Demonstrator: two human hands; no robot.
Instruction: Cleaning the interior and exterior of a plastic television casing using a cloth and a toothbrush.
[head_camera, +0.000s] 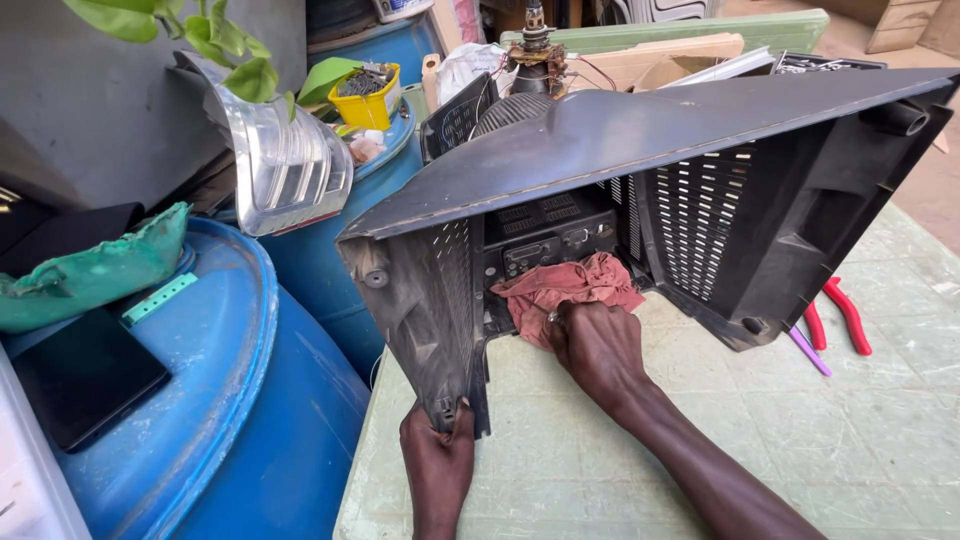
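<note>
A: OK, where's the red rag (570, 290)?
B: Inside the open black TV back shell (640, 190), on the green table (560, 470). Right hand (597, 345) is just in front of it, fingers curled and bunching its near edge. Rag runs left-right, beyond the knuckles, deeper into the shell.
A: Left hand (438, 445)?
B: Nearer the camera, pinching the shell's lower left corner, fingers closed on the edge.
A: Containers?
B: Yellow tub (368, 105) of dark small parts, sitting on a blue drum (395, 165). Nearer blue drum (230, 400) carries a dark phone (85, 380) and a green cloth (90, 270). Red-handled pliers (840, 315) lie right of the shell.
</note>
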